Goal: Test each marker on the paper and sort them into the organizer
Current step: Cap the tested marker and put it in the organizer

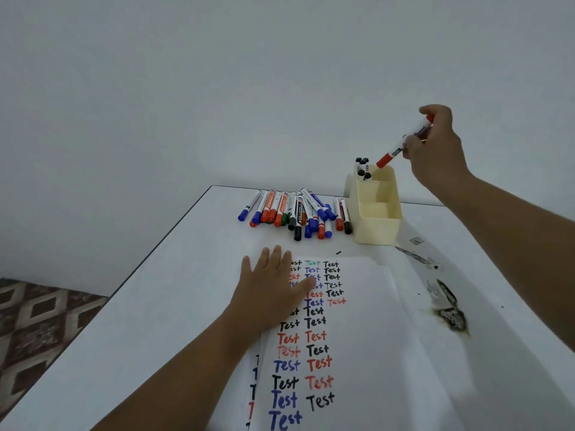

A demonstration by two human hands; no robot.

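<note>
Right hand (437, 144) raised above the cream organizer (378, 213), pinching a red marker (404, 141) tilted cap-down over the far compartment, beside black-capped markers (362, 168) standing there. Left hand (273, 284) flat, fingers spread, pressing the paper (357, 353) covered in "Test" scribbles. Pile of loose markers (295, 213) lying just left of the organizer on the white table (140, 306).

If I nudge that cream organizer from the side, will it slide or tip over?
The organizer looks like thin, light plastic, so it would probably slide easily. Only its far compartment holds markers, standing upright, so that end may be heavier and could tip if pushed high.
</note>
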